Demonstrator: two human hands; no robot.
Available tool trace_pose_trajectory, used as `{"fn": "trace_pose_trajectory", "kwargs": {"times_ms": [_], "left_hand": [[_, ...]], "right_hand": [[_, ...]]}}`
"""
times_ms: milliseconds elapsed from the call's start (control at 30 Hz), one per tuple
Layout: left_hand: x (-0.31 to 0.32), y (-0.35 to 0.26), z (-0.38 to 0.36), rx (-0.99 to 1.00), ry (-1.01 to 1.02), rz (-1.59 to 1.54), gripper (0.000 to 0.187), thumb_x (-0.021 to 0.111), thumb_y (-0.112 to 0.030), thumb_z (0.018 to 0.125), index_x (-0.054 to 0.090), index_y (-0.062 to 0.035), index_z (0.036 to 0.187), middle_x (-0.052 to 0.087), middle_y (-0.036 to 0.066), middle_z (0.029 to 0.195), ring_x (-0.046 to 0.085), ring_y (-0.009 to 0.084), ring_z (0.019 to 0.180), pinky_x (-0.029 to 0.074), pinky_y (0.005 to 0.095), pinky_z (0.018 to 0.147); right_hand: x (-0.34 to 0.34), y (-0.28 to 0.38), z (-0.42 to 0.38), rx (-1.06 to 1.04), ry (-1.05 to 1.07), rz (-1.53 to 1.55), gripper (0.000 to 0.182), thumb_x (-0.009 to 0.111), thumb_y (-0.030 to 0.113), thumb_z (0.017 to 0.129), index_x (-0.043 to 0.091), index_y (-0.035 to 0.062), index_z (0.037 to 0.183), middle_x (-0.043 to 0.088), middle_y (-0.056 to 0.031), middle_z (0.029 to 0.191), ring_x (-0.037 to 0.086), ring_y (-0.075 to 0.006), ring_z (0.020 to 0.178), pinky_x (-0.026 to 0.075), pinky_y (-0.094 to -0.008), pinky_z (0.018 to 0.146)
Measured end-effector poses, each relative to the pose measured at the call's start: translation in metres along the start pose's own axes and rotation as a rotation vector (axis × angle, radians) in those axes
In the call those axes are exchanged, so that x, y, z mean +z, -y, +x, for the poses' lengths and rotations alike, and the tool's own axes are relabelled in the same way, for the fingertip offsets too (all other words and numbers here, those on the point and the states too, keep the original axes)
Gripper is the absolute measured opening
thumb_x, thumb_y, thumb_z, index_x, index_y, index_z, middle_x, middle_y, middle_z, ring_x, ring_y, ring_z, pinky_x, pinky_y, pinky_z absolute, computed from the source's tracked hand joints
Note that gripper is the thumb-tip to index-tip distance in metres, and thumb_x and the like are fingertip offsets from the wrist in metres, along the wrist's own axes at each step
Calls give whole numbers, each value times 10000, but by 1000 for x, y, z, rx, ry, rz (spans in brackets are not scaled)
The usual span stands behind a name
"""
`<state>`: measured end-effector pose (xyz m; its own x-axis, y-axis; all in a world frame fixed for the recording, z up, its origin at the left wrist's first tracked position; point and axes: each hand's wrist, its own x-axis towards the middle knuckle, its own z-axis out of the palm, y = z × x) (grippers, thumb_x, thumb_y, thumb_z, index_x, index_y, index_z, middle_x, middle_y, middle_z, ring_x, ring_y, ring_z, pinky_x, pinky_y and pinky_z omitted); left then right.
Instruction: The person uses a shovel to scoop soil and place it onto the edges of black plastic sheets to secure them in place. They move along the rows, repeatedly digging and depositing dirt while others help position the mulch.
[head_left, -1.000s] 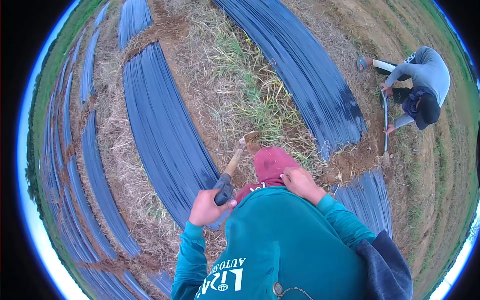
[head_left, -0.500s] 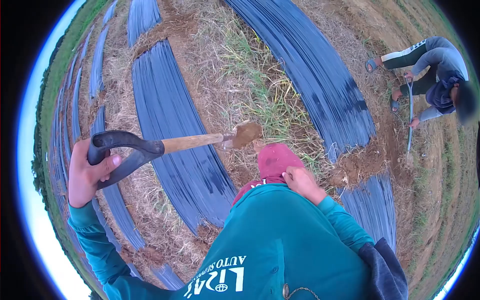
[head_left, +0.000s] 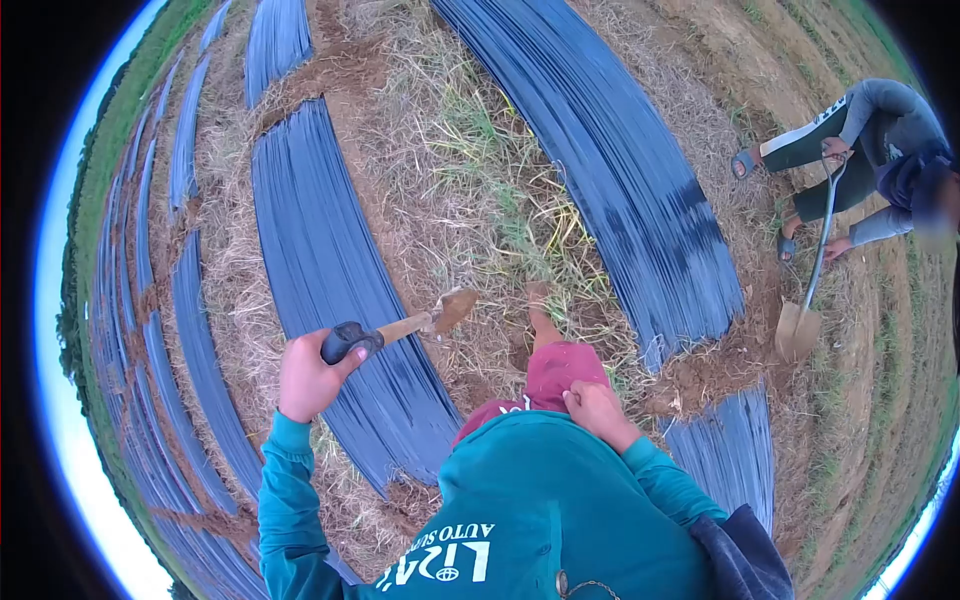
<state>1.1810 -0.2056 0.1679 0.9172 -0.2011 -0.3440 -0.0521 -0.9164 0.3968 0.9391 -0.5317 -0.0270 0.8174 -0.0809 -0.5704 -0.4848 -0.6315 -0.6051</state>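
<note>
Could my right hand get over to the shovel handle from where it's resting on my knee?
Probably yes. The right hand rests on the maroon knee, and nothing blocks the way across to the shovel handle, gripped only by the left hand.

The ground is dry straw and patchy grass. Long strips of dark plastic sheeting lie across it, with loose brown soil heaped at one strip's end.

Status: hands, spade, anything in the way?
Left hand grips spade, blade raised over grass. Right hand on knee. Second person digging, far right.
</note>
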Motion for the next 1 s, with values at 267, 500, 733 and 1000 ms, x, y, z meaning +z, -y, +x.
{"fn": "trace_pose_trajectory", "kwargs": {"times_ms": [267, 500, 733, 1000], "left_hand": [[34, -7, 151, -54, -29, 87, 340, 782, -367, 756, 725, -36, 804, 626, 187, 636, 632, 391, 657, 492, 468, 629], [24, -6, 192, -136, -9, 106, 356, 800, -379, 740, 703, -36, 751, 626, 182, 633, 629, 389, 661, 488, 480, 626], [21, -21, 203, -157, 9, 76, 389, 816, -385, 726, 668, -27, 693, 602, 182, 607, 608, 402, 631, 479, 477, 611], [-16, -27, 209, -398, 42, -265, 257, 814, -248, 770, 714, -16, 815, 543, 51, 539, 529, 182, 504, 428, 337, 516]], "right_hand": [[-73, 20, 92, 82, -73, 38, 314, 582, 289, 930, 596, 24, 760, 648, -218, 780, 627, -429, 772, 478, -522, 707], [-118, 38, 164, 18, 122, -143, 312, 578, 303, 929, 643, 27, 798, 660, -223, 791, 633, -434, 794, 492, -526, 747], [-146, 58, 204, -10, 129, -155, 315, 568, 311, 933, 662, 28, 832, 676, -225, 832, 639, -436, 815, 500, -527, 768], [-146, 54, 224, -75, 368, -194, 328, 553, 341, 940, 685, 45, 891, 687, -226, 901, 647, -424, 898, 502, -512, 817]]}}
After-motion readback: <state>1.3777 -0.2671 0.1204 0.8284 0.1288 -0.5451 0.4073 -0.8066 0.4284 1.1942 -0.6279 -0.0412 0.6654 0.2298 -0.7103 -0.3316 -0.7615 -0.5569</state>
